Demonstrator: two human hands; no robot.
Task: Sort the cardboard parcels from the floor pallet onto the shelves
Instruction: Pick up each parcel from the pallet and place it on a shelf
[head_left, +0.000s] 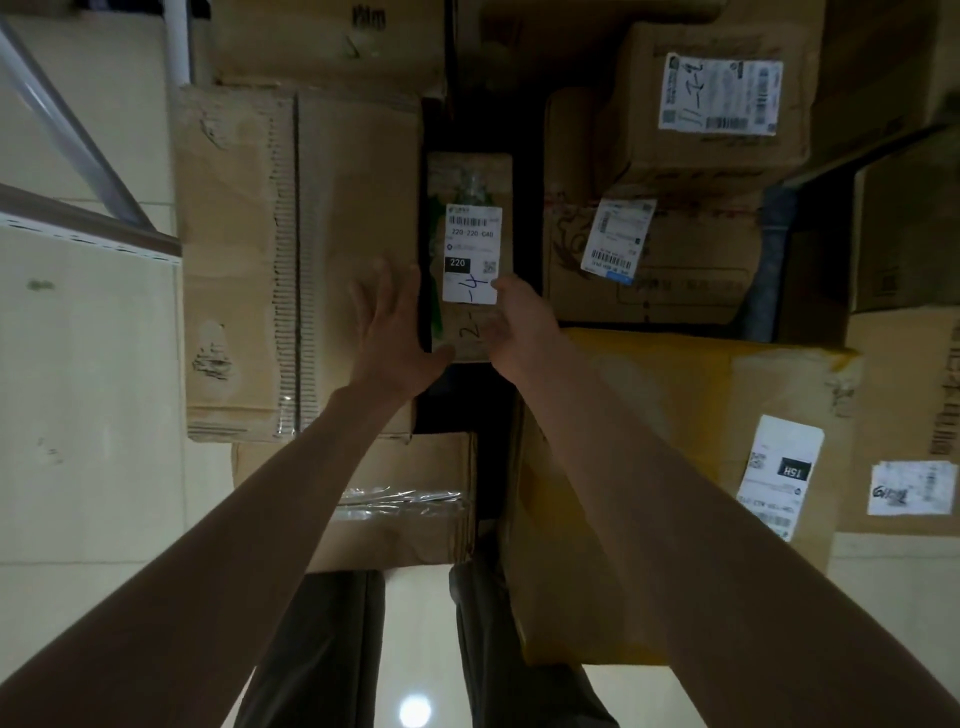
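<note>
Head view: the small parcel (467, 249), a narrow cardboard box bearing a white shipping label (471, 254), sits low in a dark gap between the large torn carton (301, 260) and the labelled carton (649, 260) on the pile. The left hand (395, 332) is spread with straight fingers against its left edge, holding nothing yet, and the right hand (514, 317) has its fingers curled onto the near right edge. Judged by its build, the parcel is probably light and stiff; grip both long sides and lift straight up clear of the neighbours.
</note>
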